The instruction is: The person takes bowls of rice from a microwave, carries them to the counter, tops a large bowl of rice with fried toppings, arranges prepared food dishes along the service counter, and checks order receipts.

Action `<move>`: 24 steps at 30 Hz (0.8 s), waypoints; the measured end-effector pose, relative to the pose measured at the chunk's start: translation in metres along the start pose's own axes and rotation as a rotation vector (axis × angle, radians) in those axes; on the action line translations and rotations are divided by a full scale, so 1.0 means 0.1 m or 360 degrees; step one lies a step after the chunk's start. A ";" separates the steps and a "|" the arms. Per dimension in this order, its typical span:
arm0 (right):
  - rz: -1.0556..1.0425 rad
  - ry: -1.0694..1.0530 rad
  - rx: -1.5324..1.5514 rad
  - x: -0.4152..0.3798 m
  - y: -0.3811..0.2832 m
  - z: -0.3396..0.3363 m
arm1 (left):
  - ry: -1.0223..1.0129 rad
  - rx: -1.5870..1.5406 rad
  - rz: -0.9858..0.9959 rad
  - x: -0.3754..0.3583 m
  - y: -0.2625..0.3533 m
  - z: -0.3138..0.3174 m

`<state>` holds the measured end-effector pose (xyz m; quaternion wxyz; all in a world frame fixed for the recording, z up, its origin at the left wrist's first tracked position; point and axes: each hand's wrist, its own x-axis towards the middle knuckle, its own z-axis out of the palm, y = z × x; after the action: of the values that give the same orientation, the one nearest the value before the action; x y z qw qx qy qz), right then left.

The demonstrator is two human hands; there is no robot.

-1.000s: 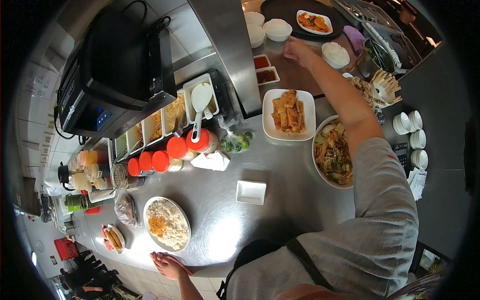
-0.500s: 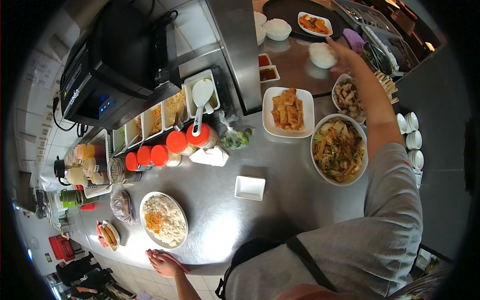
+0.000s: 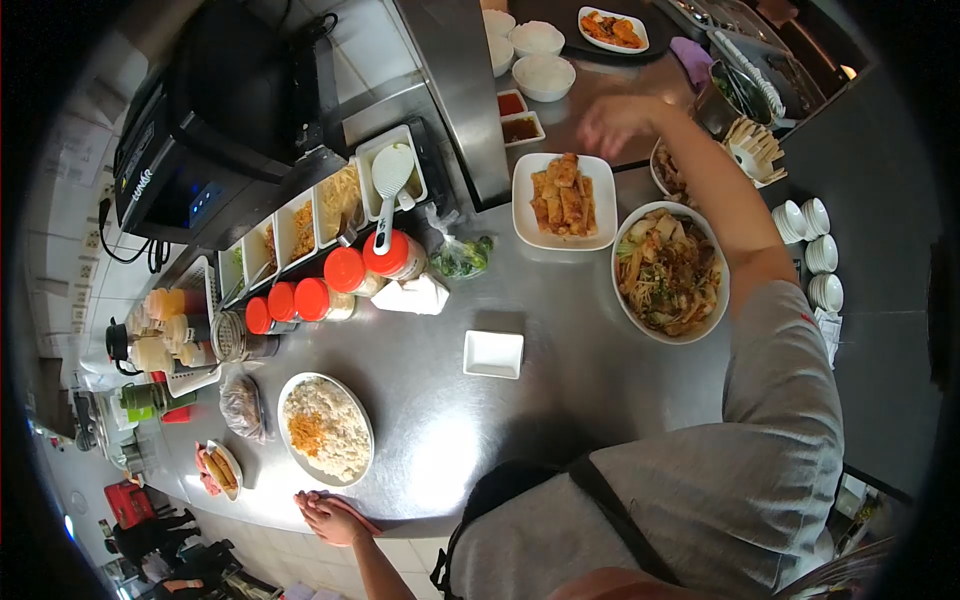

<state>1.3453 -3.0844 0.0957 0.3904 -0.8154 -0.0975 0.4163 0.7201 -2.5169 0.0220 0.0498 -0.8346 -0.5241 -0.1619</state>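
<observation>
My right hand [image 3: 622, 122] is above the steel counter at the back, slightly blurred. Its fingers hang loosely apart and nothing shows in them. Nearest to it are a rice bowl [image 3: 544, 78], beside other white rice bowls [image 3: 537, 38], and a square plate of golden-brown fried pieces [image 3: 565, 200]. Under my right forearm stand a bowl of noodles and vegetables [image 3: 668, 272] and a partly hidden bowl of meat [image 3: 668, 172]. At the front counter edge my left hand [image 3: 333, 522] is closed over a pinkish cloth [image 3: 356, 513], close to an oval plate of rice with orange topping [image 3: 340, 435].
A small white square dish [image 3: 493, 354] sits mid-counter. Red-lidded jars [image 3: 345, 270], a bag of greens [image 3: 462, 254] and ingredient tubs [image 3: 340, 200] line the back. Two sauce dishes [image 3: 520, 128] and a dark tray [image 3: 660, 30] are farther back. Stacked white cups [image 3: 822, 255] stand right.
The rice bowl that was beside my right hand now stands left, with the other rice bowls. My right hand has moved left and toward me, away from it. My left hand stays put.
</observation>
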 end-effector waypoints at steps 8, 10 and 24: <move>-0.0250 -0.0147 -0.0528 -0.24 0.10 0.40 | -0.0009 0.0109 0.0001 0.01 -0.06 0.04; -0.0315 -0.0048 -0.0576 -0.26 0.17 0.32 | -0.0004 0.0091 0.0015 0.00 0.00 0.00; 0.0063 0.0898 -0.0443 -0.38 0.94 -1.17 | -0.0035 0.0043 0.0008 0.00 0.01 -0.01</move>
<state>1.3937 -3.2319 0.0919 0.2785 -0.9460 -0.0254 0.1637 0.7211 -2.5179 0.0226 0.0557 -0.8369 -0.5247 -0.1455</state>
